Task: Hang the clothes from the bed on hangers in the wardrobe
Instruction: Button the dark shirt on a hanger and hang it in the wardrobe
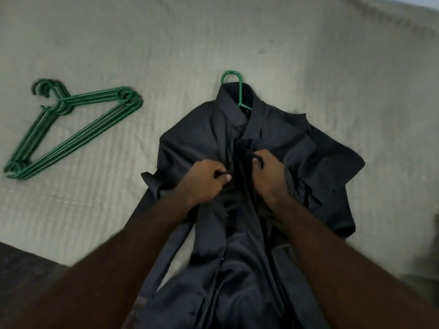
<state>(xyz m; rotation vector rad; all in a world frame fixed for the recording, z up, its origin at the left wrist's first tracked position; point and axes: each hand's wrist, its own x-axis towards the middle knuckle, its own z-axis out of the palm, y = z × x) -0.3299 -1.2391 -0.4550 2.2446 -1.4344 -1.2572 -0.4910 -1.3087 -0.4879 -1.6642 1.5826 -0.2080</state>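
The dark grey shirt (202,138) lies front-up on the pale bed cover (166,43), near the bed's lower edge, its tail trailing over that edge toward the camera. A green hanger (240,93) sits inside it, with the hook sticking out past the collar. The left hand (204,181) and right hand (270,174) each pinch a front edge of the shirt with curled fingers. A stack of green hangers (76,138) lies well apart to the left, with bare cover between and beyond. Dark floor (19,262) shows at the lower left.
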